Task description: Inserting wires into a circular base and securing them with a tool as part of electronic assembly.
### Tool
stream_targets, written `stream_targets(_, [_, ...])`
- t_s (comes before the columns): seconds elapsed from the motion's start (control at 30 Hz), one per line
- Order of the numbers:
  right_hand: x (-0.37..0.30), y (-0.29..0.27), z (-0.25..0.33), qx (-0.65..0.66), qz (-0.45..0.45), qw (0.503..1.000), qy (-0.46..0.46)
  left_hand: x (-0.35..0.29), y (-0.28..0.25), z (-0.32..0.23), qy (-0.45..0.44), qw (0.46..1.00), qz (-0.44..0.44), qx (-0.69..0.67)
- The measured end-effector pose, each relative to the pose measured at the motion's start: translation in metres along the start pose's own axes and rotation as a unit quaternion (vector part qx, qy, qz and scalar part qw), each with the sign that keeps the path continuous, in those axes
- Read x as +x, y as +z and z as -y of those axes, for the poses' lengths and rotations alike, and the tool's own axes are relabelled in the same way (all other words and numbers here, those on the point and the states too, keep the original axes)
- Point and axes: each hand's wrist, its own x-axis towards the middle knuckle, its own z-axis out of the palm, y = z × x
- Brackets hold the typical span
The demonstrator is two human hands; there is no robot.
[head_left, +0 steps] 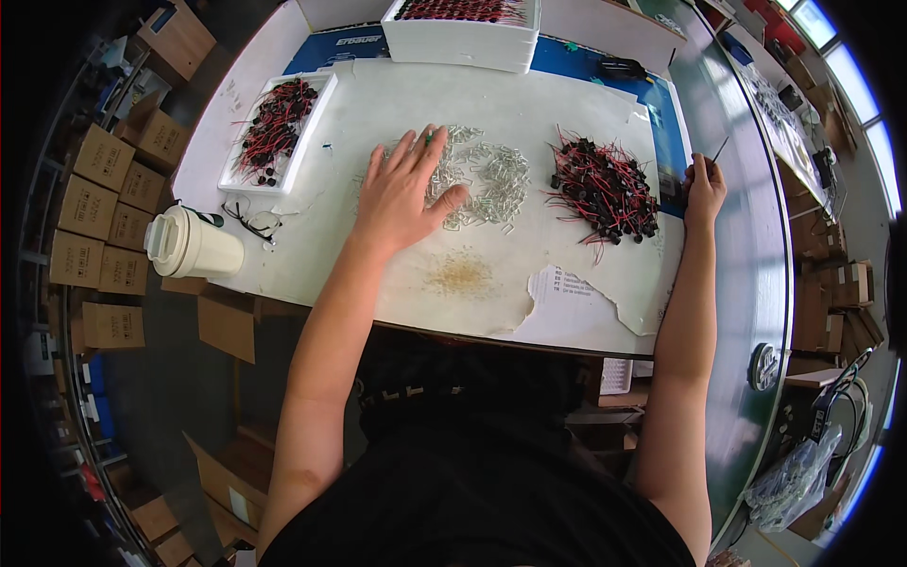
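My left hand (402, 194) is spread flat, palm down, over the left side of a scattered pile of small clear pieces (505, 180). Its fingers are apart, and the pieces under it are hidden. At the right edge of the table, my right hand (704, 189) is closed round a thin pointed tool (724, 148), whose slim tip sticks up past the fingers. Whether it is a pair of tweezers I cannot tell. Between the hands lies a heap of small black round parts with red and black wires (605, 189).
A white foam tray (224, 180) of wired parts stands at the left, by glasses (250, 222) and a cream lidded cup (213, 248). A white foam box (463, 47) is at the back. A dark-handled tool (622, 69) lies back right. Torn paper (576, 302) covers the front edge.
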Motion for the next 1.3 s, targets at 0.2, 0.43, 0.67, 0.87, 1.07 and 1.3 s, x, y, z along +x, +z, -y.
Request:
stream_targets(0.2, [-0.003, -0.001, 0.001, 0.007, -0.019, 1.0, -0.006, -0.001, 0.004, -0.01, 0.039, 0.996, -0.024, -0.076])
stream_targets(0.43, [-0.002, -0.003, -0.001, 0.011, -0.018, 1.0, -0.012, -0.01, 0.003, -0.01, 0.055, 0.992, -0.041, -0.107])
stream_targets(0.67, [0.013, -0.011, -0.018, 0.008, -0.032, 0.999, -0.008, -0.001, 0.002, -0.009, 0.073, 0.963, -0.207, -0.157])
stream_targets(0.87, [0.017, -0.016, -0.025, 0.014, 0.01, 1.0, -0.025, -0.034, -0.018, -0.03, -0.032, 0.918, -0.289, -0.27])
stream_targets(1.07, [0.02, -0.015, -0.024, 0.021, 0.01, 0.999, -0.021, -0.068, -0.008, -0.023, 0.012, 0.964, -0.187, -0.191])
stream_targets(1.3, [0.019, -0.014, -0.03, 0.03, -0.004, 0.999, -0.017, -0.114, -0.089, 0.017, -0.037, 0.916, -0.398, -0.045])
